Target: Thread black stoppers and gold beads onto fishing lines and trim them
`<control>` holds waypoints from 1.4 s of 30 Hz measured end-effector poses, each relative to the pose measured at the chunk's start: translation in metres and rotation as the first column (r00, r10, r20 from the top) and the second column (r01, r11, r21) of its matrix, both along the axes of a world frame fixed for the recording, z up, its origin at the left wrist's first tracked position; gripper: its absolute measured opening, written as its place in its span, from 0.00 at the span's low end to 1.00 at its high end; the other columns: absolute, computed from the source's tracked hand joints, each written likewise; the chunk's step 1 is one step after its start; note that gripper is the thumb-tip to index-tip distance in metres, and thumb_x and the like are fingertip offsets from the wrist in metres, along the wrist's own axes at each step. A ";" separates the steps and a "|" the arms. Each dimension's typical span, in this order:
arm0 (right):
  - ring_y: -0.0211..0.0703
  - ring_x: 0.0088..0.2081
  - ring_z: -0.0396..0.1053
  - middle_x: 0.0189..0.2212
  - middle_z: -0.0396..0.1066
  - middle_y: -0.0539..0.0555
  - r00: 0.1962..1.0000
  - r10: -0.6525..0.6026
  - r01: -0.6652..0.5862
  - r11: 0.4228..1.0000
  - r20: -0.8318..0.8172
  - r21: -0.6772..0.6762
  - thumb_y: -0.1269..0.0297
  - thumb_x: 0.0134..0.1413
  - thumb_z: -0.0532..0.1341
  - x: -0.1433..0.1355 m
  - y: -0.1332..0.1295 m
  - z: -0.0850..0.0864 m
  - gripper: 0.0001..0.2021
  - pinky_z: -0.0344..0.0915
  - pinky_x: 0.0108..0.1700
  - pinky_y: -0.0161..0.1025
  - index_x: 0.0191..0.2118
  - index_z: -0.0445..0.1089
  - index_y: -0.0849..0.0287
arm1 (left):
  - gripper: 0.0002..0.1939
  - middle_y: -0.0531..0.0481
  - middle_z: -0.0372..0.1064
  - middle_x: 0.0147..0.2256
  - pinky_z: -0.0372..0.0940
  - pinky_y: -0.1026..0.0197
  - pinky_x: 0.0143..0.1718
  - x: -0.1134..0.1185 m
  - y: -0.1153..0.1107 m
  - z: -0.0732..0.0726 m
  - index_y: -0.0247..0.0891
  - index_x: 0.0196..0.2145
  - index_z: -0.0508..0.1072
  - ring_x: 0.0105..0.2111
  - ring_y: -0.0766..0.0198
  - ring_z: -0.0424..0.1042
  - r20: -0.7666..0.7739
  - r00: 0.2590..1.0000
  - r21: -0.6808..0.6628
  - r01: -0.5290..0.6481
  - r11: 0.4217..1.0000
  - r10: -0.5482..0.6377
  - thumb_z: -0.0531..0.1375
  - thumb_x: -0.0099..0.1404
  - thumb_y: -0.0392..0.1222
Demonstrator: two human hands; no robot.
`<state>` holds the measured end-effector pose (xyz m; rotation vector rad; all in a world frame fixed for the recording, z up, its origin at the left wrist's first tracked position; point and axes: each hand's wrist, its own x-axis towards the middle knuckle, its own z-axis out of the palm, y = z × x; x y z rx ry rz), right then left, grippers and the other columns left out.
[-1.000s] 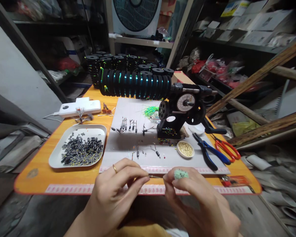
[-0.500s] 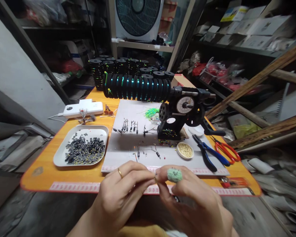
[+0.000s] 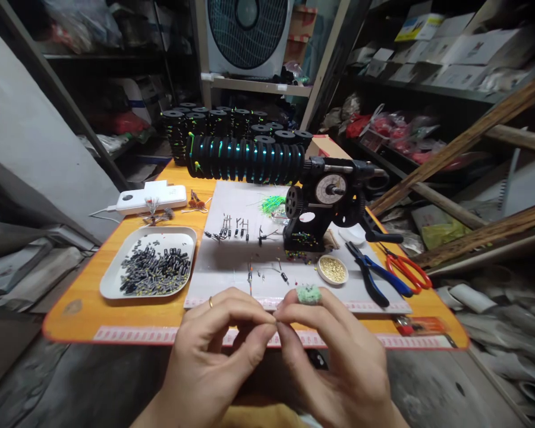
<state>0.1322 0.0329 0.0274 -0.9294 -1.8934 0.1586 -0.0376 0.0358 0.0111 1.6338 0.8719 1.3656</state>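
My left hand (image 3: 227,345), with a gold ring on one finger, is closed in a pinch at the front edge of the board. My right hand (image 3: 334,345), with green tape (image 3: 309,295) round its index finger, pinches at the same spot. The fingertips of both hands meet; whatever is between them is too small or hidden to make out. Just beyond lie small black cylindrical pieces (image 3: 284,277) and thin wire-like bits on the white board (image 3: 214,285). A small white dish (image 3: 321,276) of gold beads (image 3: 333,268) stands beyond my right hand.
A white tray (image 3: 109,288) of black cylinders stands left. Behind the board is a hand-cranked winding machine (image 3: 312,196) carrying a long row of black spools (image 3: 249,157). Blue-handled pliers (image 3: 370,276) and red-handled cutters (image 3: 408,267) lie right. More spools (image 3: 173,134) are stacked behind.
Both hands have shifted slightly, fingertips still together. The right hand has turned and moved a little left, and the left thumb now shows more plainly. The view has moved slightly.
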 end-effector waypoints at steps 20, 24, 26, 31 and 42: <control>0.39 0.30 0.70 0.27 0.71 0.51 0.993 0.108 -0.106 0.992 0.035 -0.066 0.79 0.55 0.57 0.007 0.009 0.015 0.08 0.68 0.32 0.36 0.33 0.68 0.59 | 0.16 0.45 0.78 0.38 0.72 0.63 0.37 -0.009 0.007 0.003 0.35 0.48 0.72 0.34 0.64 0.76 -0.378 0.893 0.583 0.023 0.812 0.245 0.57 0.66 0.23; 0.39 0.30 0.68 0.26 0.69 0.50 0.984 0.165 -0.160 0.984 0.069 -0.083 0.79 0.55 0.57 0.010 0.013 0.018 0.07 0.67 0.32 0.35 0.32 0.67 0.59 | 0.14 0.43 0.77 0.35 0.70 0.60 0.33 -0.013 0.012 0.003 0.31 0.47 0.72 0.30 0.61 0.74 -0.460 0.849 0.649 0.122 0.751 0.260 0.61 0.63 0.25; 0.41 0.31 0.67 0.27 0.69 0.52 0.977 0.176 -0.171 0.984 0.123 -0.053 0.78 0.58 0.57 0.009 0.015 0.018 0.07 0.68 0.33 0.36 0.35 0.68 0.60 | 0.11 0.46 0.75 0.33 0.70 0.62 0.32 -0.010 0.014 0.005 0.34 0.43 0.71 0.29 0.63 0.73 -0.434 0.870 0.597 0.085 0.798 0.233 0.61 0.63 0.25; 0.44 0.36 0.68 0.33 0.72 0.57 0.963 0.175 -0.171 0.985 0.206 -0.036 0.78 0.62 0.55 0.005 0.016 0.017 0.07 0.71 0.36 0.40 0.41 0.67 0.61 | 0.11 0.56 0.67 0.25 0.63 0.69 0.23 0.000 0.015 0.014 0.40 0.31 0.69 0.23 0.69 0.67 -0.255 0.958 0.176 -0.085 0.981 0.129 0.58 0.58 0.24; 0.44 0.40 0.71 0.35 0.73 0.58 0.983 0.124 -0.138 0.985 0.134 0.101 0.81 0.60 0.58 0.002 0.017 0.011 0.09 0.74 0.40 0.40 0.41 0.71 0.62 | 0.05 0.56 0.64 0.24 0.63 0.71 0.27 0.000 0.019 0.002 0.37 0.29 0.73 0.23 0.71 0.60 0.336 0.936 -0.367 0.235 0.900 -0.108 0.64 0.62 0.35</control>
